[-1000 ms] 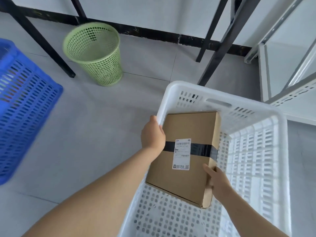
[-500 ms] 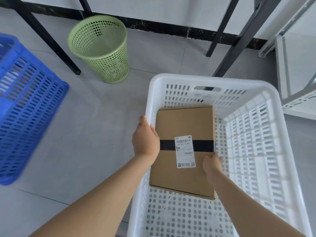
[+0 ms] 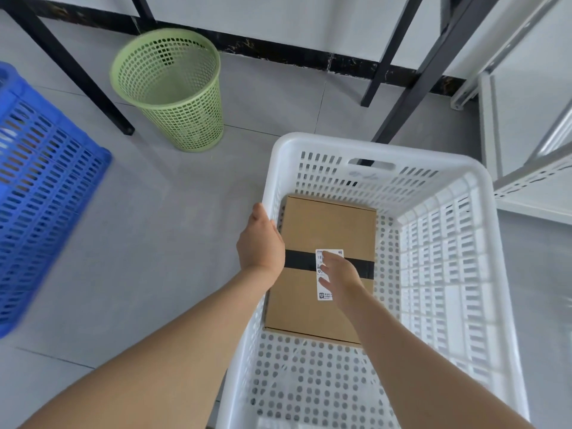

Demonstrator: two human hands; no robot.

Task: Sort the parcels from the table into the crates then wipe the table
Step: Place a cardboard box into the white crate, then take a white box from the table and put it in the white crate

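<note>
The parcel (image 3: 322, 230) lies in the white crate (image 3: 483, 243), left hand (image 3: 260, 246) at its edge.

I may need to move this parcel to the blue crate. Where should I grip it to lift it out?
Grip the cardboard box by its two long side edges, reaching down from above: it lies flat in the white crate, top face open.

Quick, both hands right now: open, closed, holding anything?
Left hand: closed on the left edge of the cardboard box inside the white crate.
Right hand: open, fingers spread above the box, holding nothing.
</note>
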